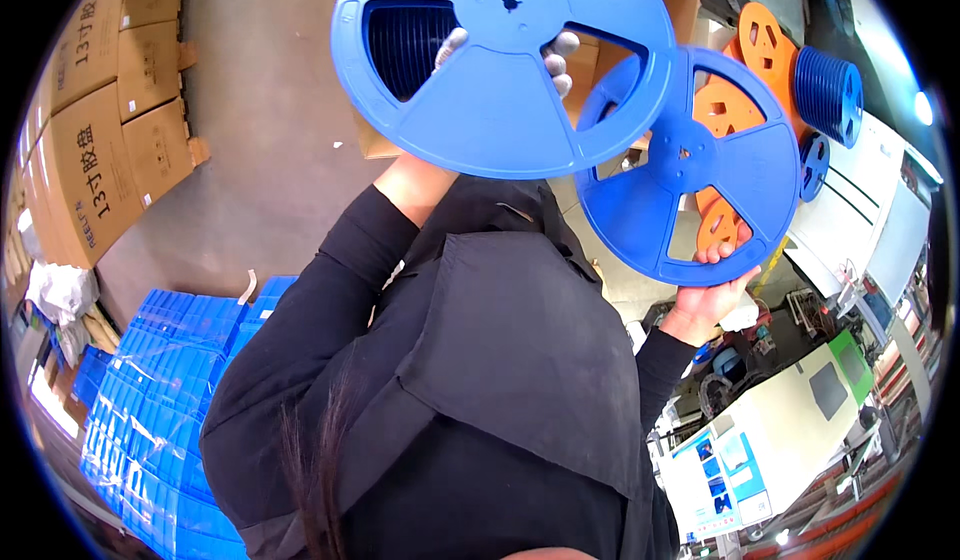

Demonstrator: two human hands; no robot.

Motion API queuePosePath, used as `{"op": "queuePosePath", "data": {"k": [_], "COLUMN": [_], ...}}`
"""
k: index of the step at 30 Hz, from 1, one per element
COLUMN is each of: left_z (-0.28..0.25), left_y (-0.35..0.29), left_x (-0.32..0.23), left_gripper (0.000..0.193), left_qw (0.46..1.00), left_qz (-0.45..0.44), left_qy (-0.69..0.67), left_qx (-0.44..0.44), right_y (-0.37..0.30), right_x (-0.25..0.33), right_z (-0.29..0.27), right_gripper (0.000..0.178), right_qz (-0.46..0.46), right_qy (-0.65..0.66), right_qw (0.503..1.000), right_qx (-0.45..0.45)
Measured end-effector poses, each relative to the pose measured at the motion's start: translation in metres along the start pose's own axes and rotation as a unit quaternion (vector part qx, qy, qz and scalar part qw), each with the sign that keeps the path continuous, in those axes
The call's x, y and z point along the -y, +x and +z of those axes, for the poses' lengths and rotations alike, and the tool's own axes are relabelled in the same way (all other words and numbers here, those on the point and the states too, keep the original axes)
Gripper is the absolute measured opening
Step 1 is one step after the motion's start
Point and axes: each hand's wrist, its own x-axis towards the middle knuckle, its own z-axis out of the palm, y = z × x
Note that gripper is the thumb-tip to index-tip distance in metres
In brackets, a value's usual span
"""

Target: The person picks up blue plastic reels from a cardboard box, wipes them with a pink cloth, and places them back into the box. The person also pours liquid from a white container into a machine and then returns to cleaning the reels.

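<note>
A large blue plastic reel (490,100) with wide cutouts fills the top middle. My left hand (560,64) is behind this reel; its grey-covered fingertips curl up through the cutouts, and the palm is hidden. A second blue reel (735,175) is at the right, partly behind the first. My right hand (712,285) grips its lower rim, the fingers coming through a cutout. Through the first reel's left cutout shows a dark stack of thin discs (405,45) with closely spaced edges.
An open cardboard box (375,140) lies beneath the reels. Orange reels (765,45) and a stack of blue reels (828,95) stand at the far right. Labelled cartons (95,165) are piled at the left. Film-wrapped blue stacks (165,390) sit lower left, a pale machine (790,425) lower right.
</note>
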Motion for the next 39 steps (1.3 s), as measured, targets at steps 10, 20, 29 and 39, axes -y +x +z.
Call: {"op": "queuePosePath", "data": {"k": [10,20,29,39], "left_z": [0.011,0.005,-0.006,0.004], "left_y": [-0.037,-0.057,-0.039,0.011], "left_x": [-0.027,-0.053,-0.024,0.059], "left_gripper": [0.098,0.093,0.070,0.059], "left_qw": [0.989,0.968,0.922,0.977], "left_qz": [0.131,0.155,0.111,-0.055], "left_qy": [0.067,0.198,0.317,-0.206], "left_qx": [0.024,0.011,-0.193,-0.025], "right_y": [0.001,0.006,0.014,-0.067], "right_x": [-0.008,-0.012,-0.018,-0.092], "right_z": [-0.008,0.007,0.039,0.212], "right_gripper": [0.039,0.043,0.057,0.060], "right_qz": [0.028,0.072,0.072,-0.195], "right_qy": [0.208,0.289,0.212,-0.358], "right_qw": [0.974,0.952,0.970,0.827], "right_qx": [0.087,0.063,0.098,0.386]}}
